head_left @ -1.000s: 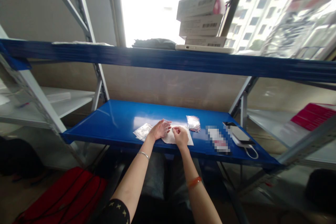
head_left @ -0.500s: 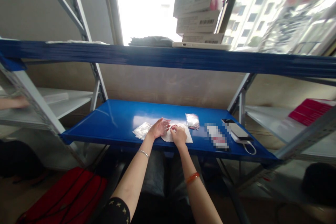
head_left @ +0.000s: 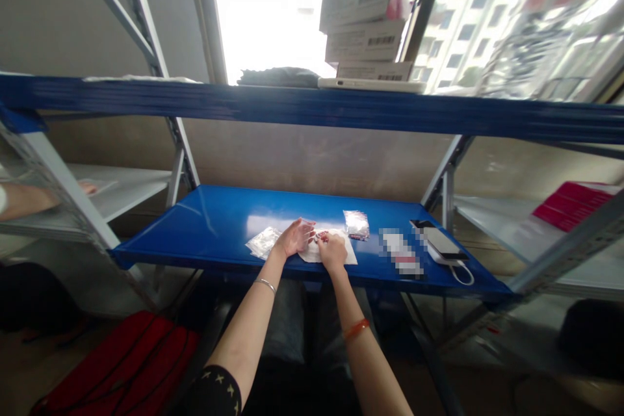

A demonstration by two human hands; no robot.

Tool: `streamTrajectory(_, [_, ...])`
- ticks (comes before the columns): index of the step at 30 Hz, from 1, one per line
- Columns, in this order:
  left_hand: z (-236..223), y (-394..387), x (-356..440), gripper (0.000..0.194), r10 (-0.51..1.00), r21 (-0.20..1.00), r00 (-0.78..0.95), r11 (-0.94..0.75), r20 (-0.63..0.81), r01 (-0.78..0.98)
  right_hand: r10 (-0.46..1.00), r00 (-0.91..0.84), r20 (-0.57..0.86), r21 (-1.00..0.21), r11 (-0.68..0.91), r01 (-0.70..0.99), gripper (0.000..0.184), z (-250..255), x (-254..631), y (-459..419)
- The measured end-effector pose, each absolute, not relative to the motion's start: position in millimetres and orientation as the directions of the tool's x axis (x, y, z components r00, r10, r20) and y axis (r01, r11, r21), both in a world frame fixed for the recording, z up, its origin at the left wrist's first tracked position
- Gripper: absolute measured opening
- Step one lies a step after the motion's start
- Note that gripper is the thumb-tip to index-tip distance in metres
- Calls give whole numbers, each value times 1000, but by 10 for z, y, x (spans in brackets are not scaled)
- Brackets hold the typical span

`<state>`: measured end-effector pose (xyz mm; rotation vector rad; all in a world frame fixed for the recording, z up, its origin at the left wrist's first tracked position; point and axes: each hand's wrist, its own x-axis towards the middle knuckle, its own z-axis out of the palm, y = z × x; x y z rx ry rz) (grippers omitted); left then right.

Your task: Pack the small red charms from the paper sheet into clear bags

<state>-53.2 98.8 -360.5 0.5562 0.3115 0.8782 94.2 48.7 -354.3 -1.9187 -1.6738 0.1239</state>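
A grey steel rack with blue shelves [head_left: 195,221] fills the view in front of a bright window [head_left: 273,13]; on its upper blue beam [head_left: 292,110] sit three stacked cartons with barcode labels [head_left: 363,23], their top one slightly skewed; a co-worker's forearm [head_left: 34,200] reaches in over a white shelf [head_left: 121,185] at the far left; a red bag [head_left: 121,364] lies on the floor below, and a red booklet [head_left: 570,206] lies on a white shelf at the right.

On the lower blue shelf, the left hand [head_left: 295,238] and right hand [head_left: 333,252] are close together, nearly meeting at the fingertips; the left hand is open and tilted up, with a silver bangle [head_left: 266,285] on its wrist, while the right hand curls downward, with an orange band [head_left: 357,329] on its wrist.

Between the fingertips lies a small red item [head_left: 322,234], mostly hidden; which way it points, its long axis and whether it is pinched cannot be told; beneath it, a sheet of white paper [head_left: 345,255] lies flat under both hands.

Just left sits a clear plastic bag [head_left: 263,242]; another [head_left: 357,224] lies beyond the paper; to the right are a pixelated packet [head_left: 400,253] and a white power bank [head_left: 441,244] with its cable [head_left: 461,275].
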Motion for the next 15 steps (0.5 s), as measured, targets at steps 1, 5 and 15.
streamTrajectory(1, [-3602,985,-531,38,795,579,605,510,-35,-637,931,204,301,-485,-35,874,23,-3545,942,488])
streamTrajectory(5, [-3592,970,-534,38,791,584,611,513,-36,-629,901,226,371,-578,34,815,27,-3552,952,491])
streamTrajectory(15, [-3591,973,-503,32,827,607,559,477,-64,-635,805,294,515,-770,285,571,44,-3140,912,539])
